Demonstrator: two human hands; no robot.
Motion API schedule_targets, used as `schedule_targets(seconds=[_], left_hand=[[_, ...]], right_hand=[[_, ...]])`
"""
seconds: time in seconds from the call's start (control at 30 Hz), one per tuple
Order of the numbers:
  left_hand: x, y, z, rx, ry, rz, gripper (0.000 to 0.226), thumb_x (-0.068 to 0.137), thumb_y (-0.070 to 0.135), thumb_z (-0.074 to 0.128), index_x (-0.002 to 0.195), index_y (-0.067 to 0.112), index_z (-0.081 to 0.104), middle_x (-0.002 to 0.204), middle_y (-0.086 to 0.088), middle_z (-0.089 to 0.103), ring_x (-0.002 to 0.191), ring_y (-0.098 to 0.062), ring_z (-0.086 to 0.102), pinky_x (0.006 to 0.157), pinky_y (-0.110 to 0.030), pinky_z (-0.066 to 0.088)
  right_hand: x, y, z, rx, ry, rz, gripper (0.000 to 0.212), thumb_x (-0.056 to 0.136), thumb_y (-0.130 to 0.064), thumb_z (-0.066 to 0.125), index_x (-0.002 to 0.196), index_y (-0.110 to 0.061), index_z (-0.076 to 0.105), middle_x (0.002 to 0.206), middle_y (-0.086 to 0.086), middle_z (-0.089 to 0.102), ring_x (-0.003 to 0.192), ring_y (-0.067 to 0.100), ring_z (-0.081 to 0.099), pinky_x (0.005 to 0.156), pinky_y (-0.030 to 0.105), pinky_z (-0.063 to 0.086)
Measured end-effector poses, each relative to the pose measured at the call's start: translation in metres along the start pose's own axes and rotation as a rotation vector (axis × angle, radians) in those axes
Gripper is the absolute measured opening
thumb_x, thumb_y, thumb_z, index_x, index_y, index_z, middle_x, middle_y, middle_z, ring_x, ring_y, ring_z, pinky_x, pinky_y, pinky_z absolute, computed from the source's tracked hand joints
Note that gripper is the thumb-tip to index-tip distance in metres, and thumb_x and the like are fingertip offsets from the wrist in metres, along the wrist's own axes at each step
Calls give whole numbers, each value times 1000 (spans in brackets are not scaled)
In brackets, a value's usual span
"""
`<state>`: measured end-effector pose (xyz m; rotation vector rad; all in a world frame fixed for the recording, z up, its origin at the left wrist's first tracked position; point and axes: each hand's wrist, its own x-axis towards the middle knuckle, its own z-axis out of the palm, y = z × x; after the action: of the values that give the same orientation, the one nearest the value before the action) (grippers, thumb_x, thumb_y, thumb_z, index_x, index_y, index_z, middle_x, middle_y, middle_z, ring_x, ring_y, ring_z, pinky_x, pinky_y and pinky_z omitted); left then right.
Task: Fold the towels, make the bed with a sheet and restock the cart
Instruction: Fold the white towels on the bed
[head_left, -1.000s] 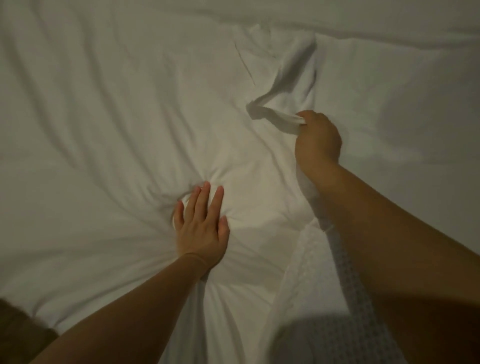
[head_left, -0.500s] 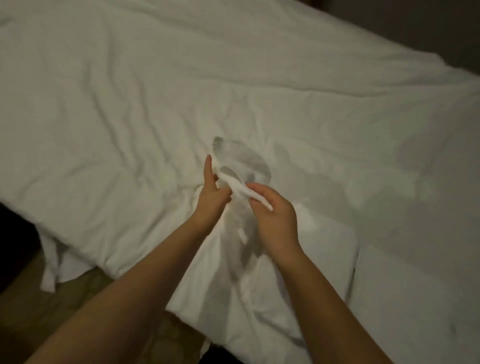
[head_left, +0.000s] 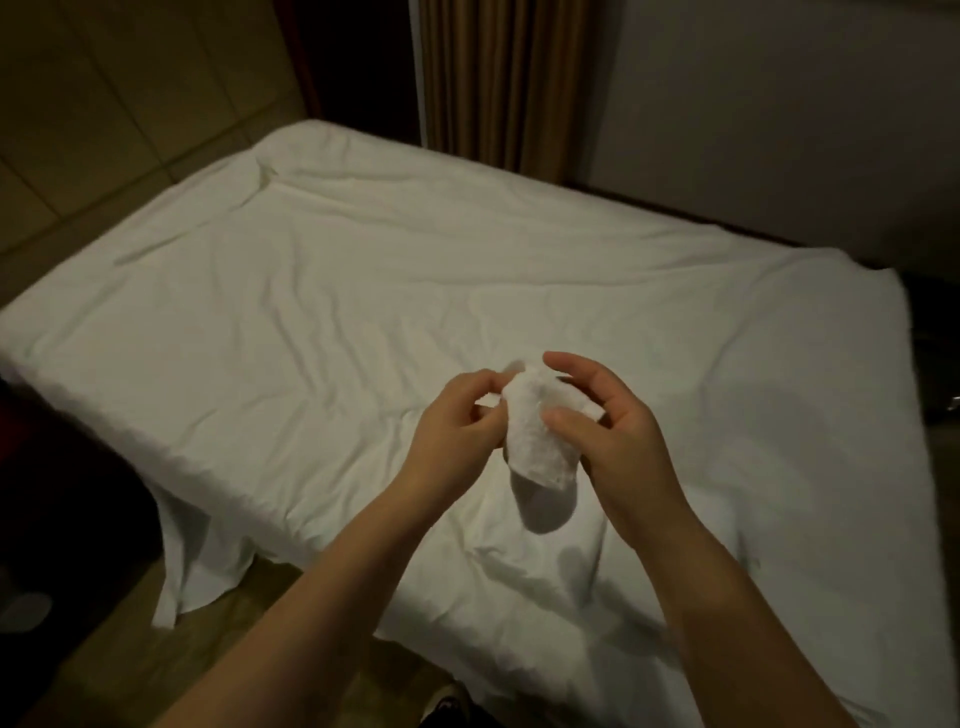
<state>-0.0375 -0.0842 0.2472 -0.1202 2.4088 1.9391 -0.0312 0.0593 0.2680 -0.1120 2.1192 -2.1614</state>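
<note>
White cloth (head_left: 540, 441) | left hand (head_left: 457, 415) pinches its edge | right hand (head_left: 618, 436) grips it

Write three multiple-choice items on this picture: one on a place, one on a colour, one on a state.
1. Where is the small cloth?
A. Flat on a pillow
B. Held between both hands above the sheet
C. Inside a drawer

2. What colour is the sheet?
A. White
B. Blue
C. Striped red

3. How does the sheet's near-left corner lie?
A. Tucked under tightly
B. Hanging loose over the edge
C. Rolled up in the middle

Key: 1 B, the left hand and right hand hold it in the air; 2 A, it is white all over; 3 B, it droops off the side.
</note>
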Motion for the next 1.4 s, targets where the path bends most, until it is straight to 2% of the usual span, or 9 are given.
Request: schedule_targets(seconds=[0.17,0.3,0.43,0.53,0.77,0.97,1.13,1.3,1.4], left_hand=[[-44,56,28,117,-89,295,6,70,30,61,71,24,60,107,18,53,99,1,53,78,-14,45],[-66,90,50,107,-236,430,48,60,46,56,85,7,68,115,27,52,114,0,49,95,-25,44],[-81,120,80,124,-361,452,22,58,44,58,62,23,62,82,10,64,82,-5,60,79,-27,49],[-94,131,105,182,-300,516,29,64,43,58,60,15,56,66,0,57,65,-17,54,63,-30,48],[-100,134,125,462,-227,644,31,82,18,68,56,25,52,52,14,50,55,-3,46,53,-12,35],[-101,121,137,758,-264,678,18,83,13,64,92,25,54,96,11,49,88,-12,49,72,-19,36],[-107,101,141,864,-296,637,51,91,13,52,135,37,46,107,8,46,89,-10,44,77,-22,42],[-108,89,126,783,-154,568,39,96,10,47,127,30,58,95,1,53,79,-18,51,70,-24,34],[-111,90,123,656,-101,479,30,94,8,51,116,20,67,95,-5,65,60,-14,52,64,-22,38]], right_hand=[[-50,-47,-52,89,31,-73,43,89,1,57,111,-36,57,95,-11,67,92,11,66,75,26,56],[-80,-77,-80,117,87,-114,38,88,-11,59,109,-41,52,117,-5,61,105,18,62,84,33,57],[-109,-97,-111,91,198,-154,27,89,-13,59,99,-37,54,106,-15,61,101,16,62,80,25,57],[-128,-103,-137,54,357,-198,25,89,-12,61,95,-36,58,102,-14,62,97,15,63,76,23,57],[-167,-116,-180,-396,765,-439,19,88,-9,64,93,-27,59,88,-17,58,83,2,56,70,0,42],[-184,-92,-189,-599,832,-375,15,94,-7,55,100,-17,64,102,-7,57,92,5,50,72,-9,31],[-194,-83,-200,-629,915,-335,15,95,-10,54,104,-11,66,101,-6,55,89,5,49,67,-8,32],[-201,-80,-214,-602,1023,-241,17,98,-15,50,107,-11,64,111,1,59,92,8,49,63,-3,33],[-203,-79,-218,-638,957,-160,19,99,-21,48,107,-12,62,103,2,60,79,8,51,60,8,34]])
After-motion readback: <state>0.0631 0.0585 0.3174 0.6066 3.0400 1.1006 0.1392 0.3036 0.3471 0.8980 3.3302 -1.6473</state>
